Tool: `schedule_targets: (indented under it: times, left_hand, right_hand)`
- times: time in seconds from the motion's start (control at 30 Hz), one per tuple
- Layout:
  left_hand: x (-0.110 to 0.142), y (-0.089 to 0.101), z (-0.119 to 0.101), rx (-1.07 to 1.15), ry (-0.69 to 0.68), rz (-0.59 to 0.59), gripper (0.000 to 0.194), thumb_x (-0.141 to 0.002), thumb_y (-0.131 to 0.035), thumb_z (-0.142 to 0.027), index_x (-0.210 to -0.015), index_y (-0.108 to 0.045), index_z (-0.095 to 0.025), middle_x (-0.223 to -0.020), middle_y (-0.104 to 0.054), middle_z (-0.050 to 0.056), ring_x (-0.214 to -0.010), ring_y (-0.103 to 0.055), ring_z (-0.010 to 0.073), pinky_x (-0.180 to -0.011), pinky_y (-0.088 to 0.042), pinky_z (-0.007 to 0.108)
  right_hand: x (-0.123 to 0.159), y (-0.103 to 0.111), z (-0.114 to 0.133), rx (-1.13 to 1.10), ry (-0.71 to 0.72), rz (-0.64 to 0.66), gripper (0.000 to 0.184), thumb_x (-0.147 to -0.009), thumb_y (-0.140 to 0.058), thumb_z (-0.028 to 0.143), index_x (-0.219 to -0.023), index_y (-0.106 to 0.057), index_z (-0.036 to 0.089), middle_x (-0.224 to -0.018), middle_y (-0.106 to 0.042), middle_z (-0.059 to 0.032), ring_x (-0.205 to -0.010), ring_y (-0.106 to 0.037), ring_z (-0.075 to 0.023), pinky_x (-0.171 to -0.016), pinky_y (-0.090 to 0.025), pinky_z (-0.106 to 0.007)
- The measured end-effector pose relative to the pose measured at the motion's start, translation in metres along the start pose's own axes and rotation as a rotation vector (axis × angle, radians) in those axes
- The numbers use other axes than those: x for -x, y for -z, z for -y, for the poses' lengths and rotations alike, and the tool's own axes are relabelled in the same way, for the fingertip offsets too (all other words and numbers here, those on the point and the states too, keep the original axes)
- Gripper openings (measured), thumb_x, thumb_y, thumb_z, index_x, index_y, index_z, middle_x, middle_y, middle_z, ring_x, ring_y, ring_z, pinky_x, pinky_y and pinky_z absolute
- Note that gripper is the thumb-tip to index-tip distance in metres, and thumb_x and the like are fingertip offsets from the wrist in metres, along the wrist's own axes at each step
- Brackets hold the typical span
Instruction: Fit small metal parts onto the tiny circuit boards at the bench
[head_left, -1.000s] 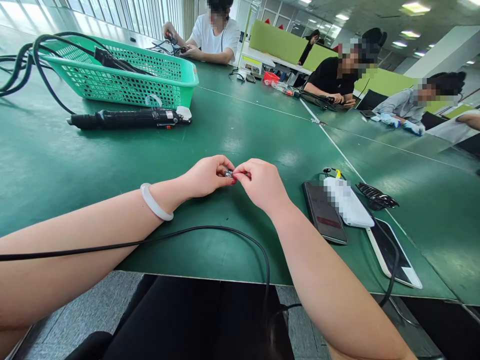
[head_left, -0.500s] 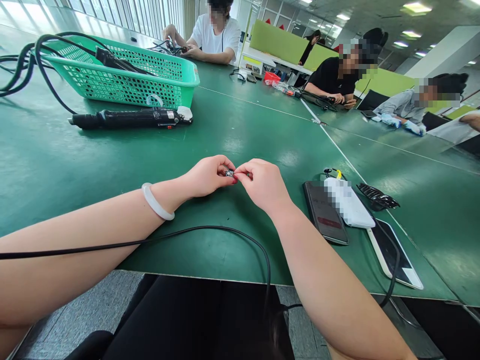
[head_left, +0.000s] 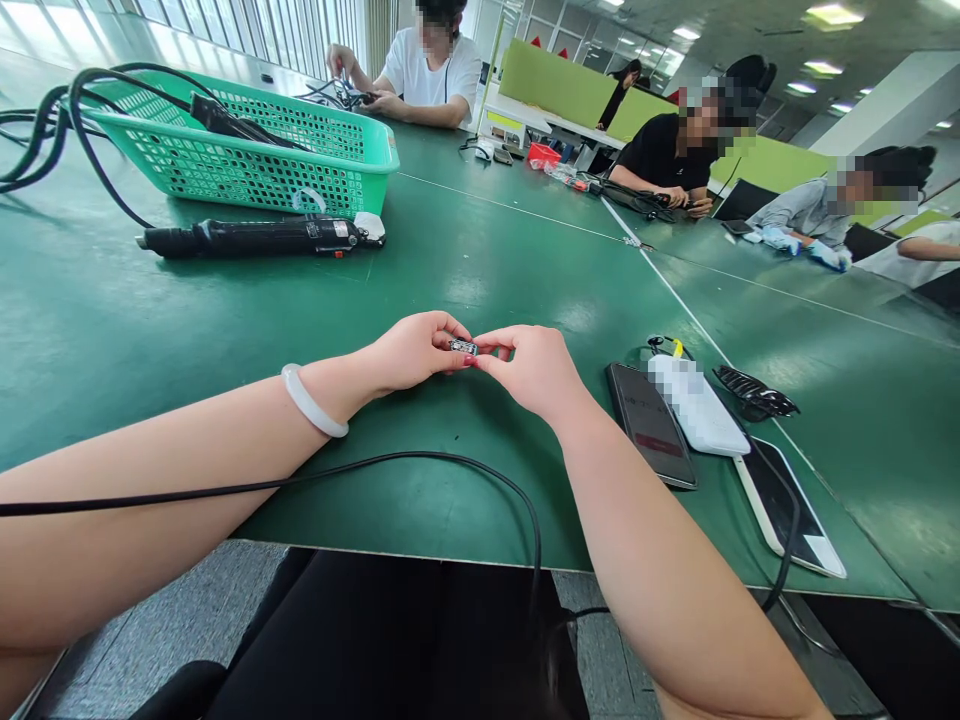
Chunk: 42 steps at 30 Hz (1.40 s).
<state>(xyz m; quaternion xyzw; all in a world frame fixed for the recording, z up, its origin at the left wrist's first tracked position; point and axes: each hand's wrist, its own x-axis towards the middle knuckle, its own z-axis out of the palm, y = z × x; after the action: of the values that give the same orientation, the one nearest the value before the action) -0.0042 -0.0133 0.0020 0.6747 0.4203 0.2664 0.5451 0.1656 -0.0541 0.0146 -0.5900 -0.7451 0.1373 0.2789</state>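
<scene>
Nearest us, a black cable (head_left: 427, 455) curves over our left forearm and the near edge of the green bench (head_left: 480, 260). Beyond it, our left hand (head_left: 409, 350) pinches a small black-and-white part (head_left: 463, 347) between thumb and fingers, the part lying at its fingertips, between our two hands. Our right hand (head_left: 532, 368) has its thumb and fingers drawn nearly together at the part's right end, though we cannot tell whether they grip it. To the right of our hands lie a dark phone (head_left: 652, 430) and a white-edged device (head_left: 791, 510). Farther off, at left, a black cylindrical tool (head_left: 255, 237) rests before a green basket (head_left: 371, 190), and a person in white (head_left: 431, 80) sits beyond
</scene>
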Motion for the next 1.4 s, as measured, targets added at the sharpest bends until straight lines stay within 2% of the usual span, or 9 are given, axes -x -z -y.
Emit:
schedule_targets:
  times: [0.27, 0.43, 0.53, 0.67, 0.8, 0.93, 1.1, 1.23, 1.4]
  left_hand:
    - [-0.001, 0.001, 0.001, -0.099, -0.024, -0.017, 0.037, -0.07, -0.071, -0.024, -0.103, -0.056, -0.016, -0.07, -0.065, 0.001, -0.064, -0.059, 0.0125, -0.061, -0.041, 0.026]
    - [0.0, 0.001, 0.0, -0.034, -0.012, 0.019, 0.062, -0.068, -0.069, -0.012, -0.125, -0.046, -0.014, -0.097, -0.069, 0.007, -0.076, -0.063, 0.0124, -0.074, -0.048, 0.029]
    - [-0.002, 0.002, 0.002, 0.001, -0.01, 0.049, 0.07, -0.064, -0.07, -0.008, -0.129, -0.043, -0.014, -0.109, -0.066, 0.012, -0.08, -0.065, 0.0135, -0.078, -0.05, 0.031]
    - [-0.005, 0.003, 0.005, 0.014, -0.017, 0.056, 0.067, -0.061, -0.071, -0.007, -0.124, -0.048, -0.012, -0.112, -0.066, 0.015, -0.08, -0.066, 0.0146, -0.079, -0.051, 0.033]
    - [-0.005, 0.003, 0.004, -0.024, -0.009, 0.036, 0.06, -0.065, -0.069, -0.01, -0.121, -0.051, -0.013, -0.109, -0.068, 0.012, -0.085, -0.066, 0.0154, -0.083, -0.05, 0.034]
    - [-0.003, 0.002, 0.001, -0.041, 0.028, -0.003, 0.044, -0.071, -0.065, -0.016, -0.114, -0.057, -0.013, -0.093, -0.071, 0.007, -0.08, -0.066, 0.0147, -0.083, -0.049, 0.033]
    - [-0.002, 0.002, -0.001, 0.04, 0.063, -0.033, 0.029, -0.074, -0.063, -0.014, -0.103, -0.061, -0.012, -0.073, -0.069, 0.003, -0.071, -0.066, 0.0128, -0.081, -0.05, 0.031]
    - [-0.002, 0.003, 0.001, 0.067, 0.08, -0.033, 0.03, -0.071, -0.065, -0.011, -0.1, -0.061, -0.013, -0.071, -0.069, 0.002, -0.069, -0.066, 0.0128, -0.079, -0.052, 0.031]
    - [-0.004, 0.008, 0.005, -0.132, 0.024, -0.038, 0.04, -0.066, -0.067, -0.015, -0.105, -0.059, -0.016, -0.078, -0.072, 0.005, -0.066, -0.065, 0.0154, -0.063, -0.052, 0.029]
  right_hand:
    - [-0.001, -0.004, -0.002, -0.011, -0.006, -0.008, 0.018, -0.075, -0.06, 0.025, -0.083, -0.076, 0.022, -0.066, -0.065, -0.0009, -0.058, -0.051, -0.0113, -0.055, -0.037, -0.025]
    - [-0.005, -0.006, -0.012, 0.057, 0.002, -0.069, 0.018, -0.076, -0.06, 0.028, -0.084, -0.074, 0.02, -0.073, -0.066, -0.0025, -0.063, -0.053, -0.013, -0.06, -0.039, -0.027]
    - [-0.008, -0.008, -0.018, 0.122, -0.002, -0.08, 0.017, -0.077, -0.06, 0.028, -0.086, -0.073, 0.021, -0.078, -0.066, -0.0027, -0.068, -0.055, -0.0141, -0.061, -0.039, -0.027]
    - [-0.01, -0.009, -0.02, 0.191, 0.016, -0.082, 0.017, -0.077, -0.06, 0.028, -0.088, -0.071, 0.022, -0.082, -0.066, -0.0019, -0.069, -0.054, -0.014, -0.058, -0.036, -0.027]
    - [-0.01, -0.01, -0.019, 0.197, 0.026, -0.069, 0.017, -0.077, -0.06, 0.028, -0.089, -0.071, 0.022, -0.083, -0.066, -0.0025, -0.068, -0.054, -0.014, -0.057, -0.035, -0.027]
    - [-0.008, -0.013, -0.016, 0.155, 0.013, -0.048, 0.017, -0.077, -0.06, 0.032, -0.084, -0.071, 0.022, -0.083, -0.066, -0.002, -0.068, -0.054, -0.0133, -0.057, -0.035, -0.026]
    - [-0.007, -0.018, -0.013, 0.085, 0.009, -0.033, 0.018, -0.076, -0.062, 0.034, -0.083, -0.071, 0.02, -0.082, -0.066, -0.0018, -0.067, -0.054, -0.0123, -0.058, -0.037, -0.026]
    - [-0.007, -0.016, -0.012, 0.079, 0.018, -0.042, 0.017, -0.075, -0.062, 0.034, -0.082, -0.071, 0.021, -0.082, -0.066, -0.0011, -0.066, -0.053, -0.012, -0.057, -0.037, -0.026]
    - [-0.008, -0.01, -0.017, 0.126, -0.009, -0.057, 0.017, -0.076, -0.061, 0.033, -0.081, -0.071, 0.021, -0.083, -0.066, -0.0015, -0.067, -0.053, -0.0126, -0.056, -0.035, -0.027]
